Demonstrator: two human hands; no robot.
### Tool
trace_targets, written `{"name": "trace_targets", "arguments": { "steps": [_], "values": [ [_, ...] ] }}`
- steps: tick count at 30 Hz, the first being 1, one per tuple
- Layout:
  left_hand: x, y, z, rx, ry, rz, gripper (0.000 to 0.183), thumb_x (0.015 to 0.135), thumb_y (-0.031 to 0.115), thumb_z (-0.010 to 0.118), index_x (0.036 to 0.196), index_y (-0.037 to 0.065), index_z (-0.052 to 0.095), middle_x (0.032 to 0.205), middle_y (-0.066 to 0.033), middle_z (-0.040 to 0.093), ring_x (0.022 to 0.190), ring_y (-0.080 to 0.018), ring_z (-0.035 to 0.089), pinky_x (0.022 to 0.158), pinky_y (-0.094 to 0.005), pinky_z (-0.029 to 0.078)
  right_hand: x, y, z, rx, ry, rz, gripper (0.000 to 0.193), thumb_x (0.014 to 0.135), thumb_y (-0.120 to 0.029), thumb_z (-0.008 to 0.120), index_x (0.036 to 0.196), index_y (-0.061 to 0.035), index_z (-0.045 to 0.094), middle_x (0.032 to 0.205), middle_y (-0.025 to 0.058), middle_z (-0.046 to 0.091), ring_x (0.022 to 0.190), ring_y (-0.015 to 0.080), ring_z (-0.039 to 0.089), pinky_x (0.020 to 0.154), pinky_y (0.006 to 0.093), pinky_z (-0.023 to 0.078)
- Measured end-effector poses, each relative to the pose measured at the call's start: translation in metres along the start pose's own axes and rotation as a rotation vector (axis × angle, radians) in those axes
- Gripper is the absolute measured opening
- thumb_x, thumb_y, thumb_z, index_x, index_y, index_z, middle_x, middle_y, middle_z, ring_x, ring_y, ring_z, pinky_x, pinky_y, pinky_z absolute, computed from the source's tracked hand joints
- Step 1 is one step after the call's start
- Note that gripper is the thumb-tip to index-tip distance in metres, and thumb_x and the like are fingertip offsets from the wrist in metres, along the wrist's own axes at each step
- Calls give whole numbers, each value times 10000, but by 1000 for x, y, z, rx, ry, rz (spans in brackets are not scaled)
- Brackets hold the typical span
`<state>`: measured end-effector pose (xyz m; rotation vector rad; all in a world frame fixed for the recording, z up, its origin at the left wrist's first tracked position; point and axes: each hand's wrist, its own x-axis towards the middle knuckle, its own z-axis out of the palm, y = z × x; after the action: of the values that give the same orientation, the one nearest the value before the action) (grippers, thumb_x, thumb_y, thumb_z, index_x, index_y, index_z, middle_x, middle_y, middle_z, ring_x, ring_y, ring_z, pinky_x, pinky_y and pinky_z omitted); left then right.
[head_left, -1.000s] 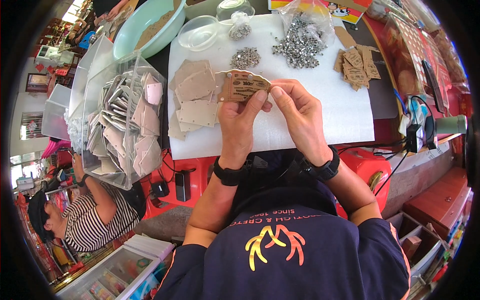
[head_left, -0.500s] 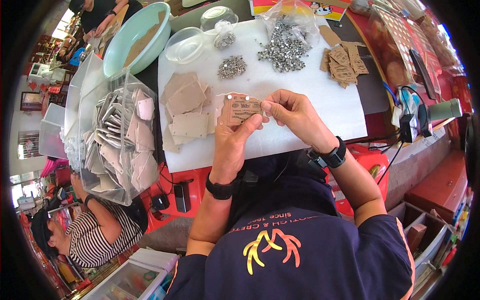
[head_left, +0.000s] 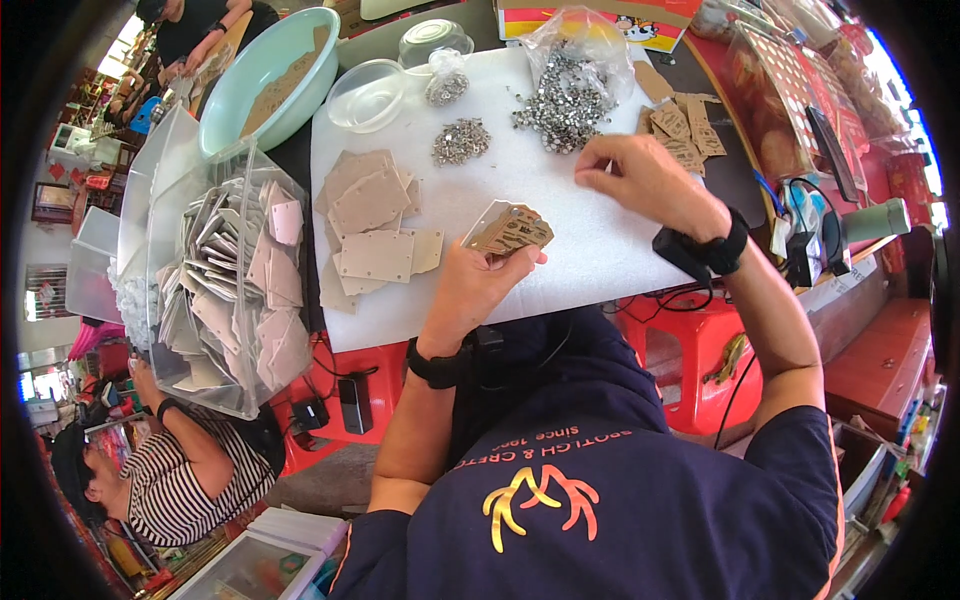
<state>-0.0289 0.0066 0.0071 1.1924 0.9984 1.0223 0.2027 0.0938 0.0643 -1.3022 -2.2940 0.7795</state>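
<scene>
My left hand grips a brown printed card with wavy edges, tilted above the white foam sheet. Up and to the right of it, my right hand hovers apart from the card, fingers curled together. Anything between those fingertips is too small to make out. Just beyond them lies a heap of small silver metal pieces, spilling from a clear plastic bag. A smaller pile of metal bits sits farther left. Plain grey-brown cards are stacked left of my left hand.
Printed brown pieces lie at the far right. On the left stand a clear bin full of cards and a pale green basin. A round clear tub sits at the back. A person in stripes is at lower left.
My right hand has let go of the card and moved right and away from me, toward the metal pieces. In my left hand, the card has tilted and shifted slightly right.
</scene>
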Motion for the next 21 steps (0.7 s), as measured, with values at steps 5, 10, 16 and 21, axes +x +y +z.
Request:
{"name": "trace_targets", "arguments": {
  "steps": [5,10,16,21],
  "values": [
    [0,3,-4,-60,-15,-30,197,896,53,652,1074,-31,631,926,-87,698,824,-153,672,713,-289,546,30,15,2,-263,70,-134,121,841,-157,608,841,-42,643,805,122,667,762,354,639,681,442,497],
    [0,1,-7,-92,-8,1,241,895,44,649,1121,-32,608,949,-87,688,827,-161,683,710,-289,560,45,15,21,-475,40,-196,88,839,-134,646,900,-78,673,910,106,614,776,325,644,686,428,506],
    [3,1,-9,-122,-15,3,295,892,36,648,1171,-30,580,967,-86,678,829,-168,691,708,-292,571,55,18,30,-598,63,-270,81,844,-148,639,831,-69,643,890,103,598,707,313,636,638,434,503],
    [2,-1,-10,-170,-4,-6,303,890,26,644,1179,-29,574,968,-88,677,832,-180,691,711,-293,570,61,18,33,-622,83,-389,96,818,-136,609,849,-66,667,860,124,594,666,309,646,582,428,522]
  ]
}}
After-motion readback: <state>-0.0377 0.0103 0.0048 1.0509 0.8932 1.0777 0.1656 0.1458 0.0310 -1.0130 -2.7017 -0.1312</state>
